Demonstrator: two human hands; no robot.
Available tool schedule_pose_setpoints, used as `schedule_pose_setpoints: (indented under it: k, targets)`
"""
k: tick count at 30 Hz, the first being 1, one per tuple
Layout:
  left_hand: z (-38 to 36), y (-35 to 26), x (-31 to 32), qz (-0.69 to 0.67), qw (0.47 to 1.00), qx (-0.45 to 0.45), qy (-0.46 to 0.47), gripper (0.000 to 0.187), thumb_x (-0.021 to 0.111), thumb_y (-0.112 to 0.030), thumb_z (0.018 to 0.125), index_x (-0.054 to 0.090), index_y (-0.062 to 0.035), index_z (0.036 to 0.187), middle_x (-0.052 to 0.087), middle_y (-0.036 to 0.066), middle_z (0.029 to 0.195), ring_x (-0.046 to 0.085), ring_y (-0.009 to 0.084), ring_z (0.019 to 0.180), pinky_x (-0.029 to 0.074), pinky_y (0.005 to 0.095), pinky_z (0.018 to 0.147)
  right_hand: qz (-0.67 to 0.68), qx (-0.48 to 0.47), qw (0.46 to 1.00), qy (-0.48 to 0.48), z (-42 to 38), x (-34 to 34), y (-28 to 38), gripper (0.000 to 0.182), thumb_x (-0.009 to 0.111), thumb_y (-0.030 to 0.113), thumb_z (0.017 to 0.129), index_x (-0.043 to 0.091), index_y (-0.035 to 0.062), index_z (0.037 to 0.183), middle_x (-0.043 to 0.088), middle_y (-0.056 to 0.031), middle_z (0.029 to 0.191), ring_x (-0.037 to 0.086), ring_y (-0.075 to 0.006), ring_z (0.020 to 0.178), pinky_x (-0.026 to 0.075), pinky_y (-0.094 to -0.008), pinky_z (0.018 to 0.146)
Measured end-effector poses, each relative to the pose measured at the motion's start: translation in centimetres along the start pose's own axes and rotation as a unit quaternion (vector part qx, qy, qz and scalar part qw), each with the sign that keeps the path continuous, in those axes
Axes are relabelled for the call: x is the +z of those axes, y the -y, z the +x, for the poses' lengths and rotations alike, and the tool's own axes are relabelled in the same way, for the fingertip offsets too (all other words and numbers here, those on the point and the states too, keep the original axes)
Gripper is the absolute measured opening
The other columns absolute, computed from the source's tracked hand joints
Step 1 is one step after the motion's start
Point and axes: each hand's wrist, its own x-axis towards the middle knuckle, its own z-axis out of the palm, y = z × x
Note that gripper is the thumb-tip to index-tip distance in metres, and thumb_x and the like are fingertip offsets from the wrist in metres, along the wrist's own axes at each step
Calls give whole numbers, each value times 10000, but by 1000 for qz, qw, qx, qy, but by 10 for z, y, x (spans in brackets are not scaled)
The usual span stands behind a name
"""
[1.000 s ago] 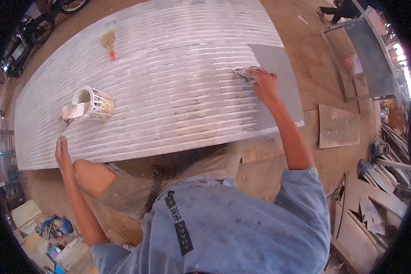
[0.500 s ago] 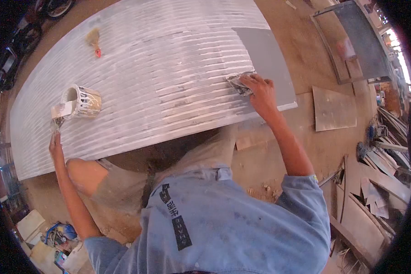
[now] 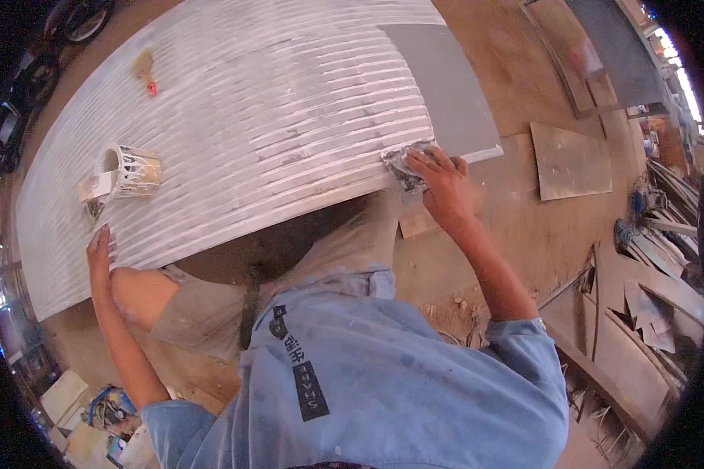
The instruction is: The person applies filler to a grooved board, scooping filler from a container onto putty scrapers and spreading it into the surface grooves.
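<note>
A blue shirt is shown nearest, with both forearms extended toward the near edge of a ribbed panel. Under the bent fingers of the right hand, a crumpled, smeared wad is clamped at the panel's near edge, toward its right end. The wad is set to the left of the knuckles; the hand is held palm down, with the forearm slanted in from the right. The panel's long axis and ribs are directed left to right, and a smooth grey section is seen beyond the wad. The left hand is placed at the near left edge, just short of a flat tool by a white-streaked tub; whether the tool is gripped cannot be told. Farther off, a brush is laid on the panel.
</note>
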Motion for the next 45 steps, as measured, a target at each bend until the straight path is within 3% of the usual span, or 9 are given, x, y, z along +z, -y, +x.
schedule_pose_setpoints:
  k: [5,7,9,10,16,27,32,34,45]
  targets:
    - [-13,-14,1,26,1000,-1,10,643,619,-563,947,612,-60,1347,663,87,1170,619,212,1002,492,346,773,3,4,1000,-2,-32,-6,9,648,642,-30,727,622,212,1328,582,33,1443,473,-240,1366,366,-540,1063]
    - [-20,-15,-1,20,1000,19,9,647,617,-563,948,611,-49,1342,663,89,1172,622,212,1018,493,345,781,12,22,1000,10,-35,-21,4,643,597,-83,709,657,168,1297,621,-4,1400,517,-255,1335,357,-481,1067]
    - [-32,-15,-6,57,998,22,-23,652,587,-524,968,564,-45,1410,652,130,1240,612,274,1101,503,438,897,25,18,999,-11,-30,-34,-11,641,596,-89,706,658,161,1293,624,-16,1396,532,-264,1320,362,-474,1065]
    - [-43,-17,-4,37,997,54,-37,638,585,-495,986,560,-18,1408,650,127,1270,611,250,1138,490,388,929,38,14,999,-15,-20,-40,-17,639,595,-95,704,658,155,1290,627,-27,1391,546,-273,1305,367,-467,1063]
    - [-83,-34,16,34,985,128,-111,535,539,-364,1045,564,49,1385,635,171,1343,587,247,1240,426,355,1066,21,-1,987,-157,121,-29,-53,620,583,-93,734,647,142,1304,646,-47,1355,556,-273,1296,384,-452,1047]
    - [-108,-74,39,128,974,93,-163,440,565,-322,1032,638,1,1321,656,195,1315,609,289,1225,448,391,1049,-41,5,989,-144,285,40,-101,533,594,7,829,623,189,1329,626,-9,1394,547,-260,1303,395,-528,1024]
    - [-102,-66,37,179,965,117,-154,430,576,-319,1024,650,1,1302,674,203,1283,635,294,1187,455,380,1034,-29,35,997,-61,280,38,-106,515,600,18,827,639,194,1310,627,18,1393,557,-243,1298,418,-538,980]
    - [-102,-67,39,179,966,106,-155,431,580,-322,1022,654,3,1296,676,206,1277,637,298,1187,456,380,1032,-27,15,997,-67,271,27,-103,568,591,-29,792,657,210,1303,630,-11,1385,553,-208,1291,404,-476,999]
    - [-102,-56,38,168,969,115,-141,437,583,-334,1024,661,5,1289,677,193,1286,638,280,1190,453,372,1038,-24,-7,998,-53,194,22,-95,594,578,-25,796,631,219,1335,635,0,1384,550,-236,1297,403,-521,1016]
